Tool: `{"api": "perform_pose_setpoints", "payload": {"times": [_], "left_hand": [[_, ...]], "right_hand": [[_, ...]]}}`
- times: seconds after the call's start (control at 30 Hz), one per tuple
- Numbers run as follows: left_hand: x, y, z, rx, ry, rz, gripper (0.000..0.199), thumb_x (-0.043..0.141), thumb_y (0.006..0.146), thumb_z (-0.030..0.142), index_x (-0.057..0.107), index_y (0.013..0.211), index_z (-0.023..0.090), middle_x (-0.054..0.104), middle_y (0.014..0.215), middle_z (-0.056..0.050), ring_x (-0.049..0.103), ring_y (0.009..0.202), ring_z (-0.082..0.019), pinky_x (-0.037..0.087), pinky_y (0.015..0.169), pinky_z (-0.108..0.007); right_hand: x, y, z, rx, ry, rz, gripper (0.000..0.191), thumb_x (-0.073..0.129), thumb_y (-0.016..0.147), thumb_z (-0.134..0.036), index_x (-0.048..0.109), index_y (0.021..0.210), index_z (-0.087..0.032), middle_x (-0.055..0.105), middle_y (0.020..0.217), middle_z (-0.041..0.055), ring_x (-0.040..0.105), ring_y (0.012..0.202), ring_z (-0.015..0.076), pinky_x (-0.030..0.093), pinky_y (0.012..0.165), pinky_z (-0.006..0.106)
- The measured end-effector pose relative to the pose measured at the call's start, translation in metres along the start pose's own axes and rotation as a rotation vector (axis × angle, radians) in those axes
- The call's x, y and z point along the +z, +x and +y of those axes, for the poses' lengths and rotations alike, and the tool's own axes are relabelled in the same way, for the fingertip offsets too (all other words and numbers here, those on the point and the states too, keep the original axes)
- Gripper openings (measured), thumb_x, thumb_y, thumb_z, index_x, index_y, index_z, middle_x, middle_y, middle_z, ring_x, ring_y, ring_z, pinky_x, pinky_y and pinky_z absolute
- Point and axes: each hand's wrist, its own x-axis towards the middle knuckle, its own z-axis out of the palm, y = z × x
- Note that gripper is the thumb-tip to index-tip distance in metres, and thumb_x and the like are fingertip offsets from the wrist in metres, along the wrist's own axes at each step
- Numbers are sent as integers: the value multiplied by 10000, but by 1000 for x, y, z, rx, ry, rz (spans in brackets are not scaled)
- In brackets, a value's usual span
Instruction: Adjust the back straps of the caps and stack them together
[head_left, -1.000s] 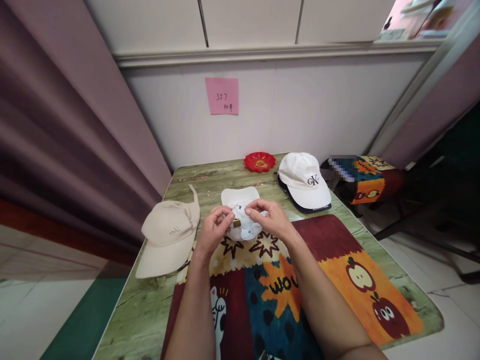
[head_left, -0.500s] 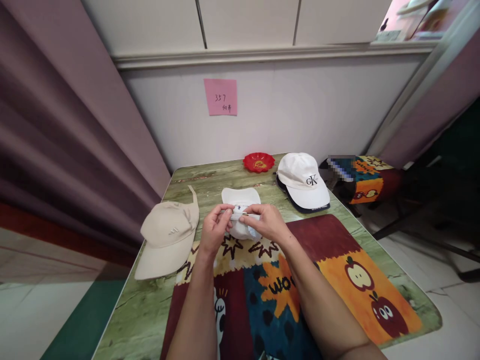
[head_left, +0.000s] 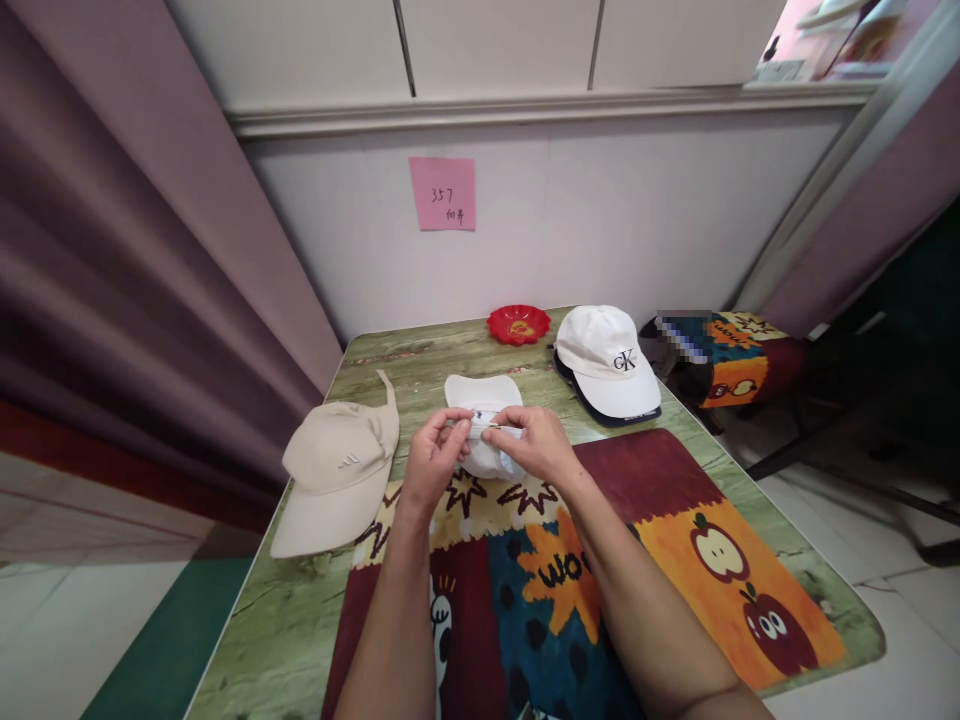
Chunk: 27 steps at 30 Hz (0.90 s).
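Note:
A white cap (head_left: 487,391) lies at the middle of the table, its brim pointing away from me. My left hand (head_left: 437,450) pinches the left end of its strap. From the right, my right hand (head_left: 534,440) pinches the strap's other part, fingers and thumb pressed together. The small fastening between the fingertips is too small to make out. A beige cap (head_left: 337,470) with a loose strap end sits to the left. At the back right, a white cap with black letters (head_left: 604,350) rests on a dark cap (head_left: 600,412).
A red scalloped dish (head_left: 518,325) stands near the table's back edge. A colourful patterned mat (head_left: 660,480) covers the front of the green table (head_left: 255,630). Behind is a wall with a pink note (head_left: 442,195). A mat-covered stool (head_left: 739,360) stands right of the table.
My left hand's fingertips have shifted very slightly on the strap. Otherwise the hands and caps are almost as before.

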Motion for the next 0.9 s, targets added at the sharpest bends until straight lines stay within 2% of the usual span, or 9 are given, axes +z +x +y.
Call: {"api": "perform_pose_setpoints", "payload": {"times": [0.43,0.57,0.73,0.9], "left_hand": [[0,0,-1,-12,11,-30,306,640,847,411,648,1013,154,582,601,21,520,583,-115,436,590,-234],[1,0,-1,-20,13,-26,305,644,841,403,644,1017,153,582,600,22,521,583,-115,435,593,-236],[0,1,-1,-12,29,-20,325,648,837,412,639,1030,152,582,601,22,529,589,-121,437,601,-237],[-1,-1,1,-25,53,18,335,640,837,410,635,1065,165,477,501,64,446,488,-111,370,512,-223]], "right_hand": [[-1,0,-2,28,-49,18,201,661,795,-393,748,776,-212,690,666,0,554,625,148,343,618,246],[0,0,0,40,-31,8,203,665,795,-397,749,781,-213,703,686,5,586,661,160,367,636,249],[-5,1,-1,30,124,-32,273,661,818,-463,759,842,-210,743,793,25,641,745,182,413,679,260],[-27,3,11,32,276,17,443,540,893,-565,753,930,-178,734,832,48,653,809,202,450,720,282]]}}
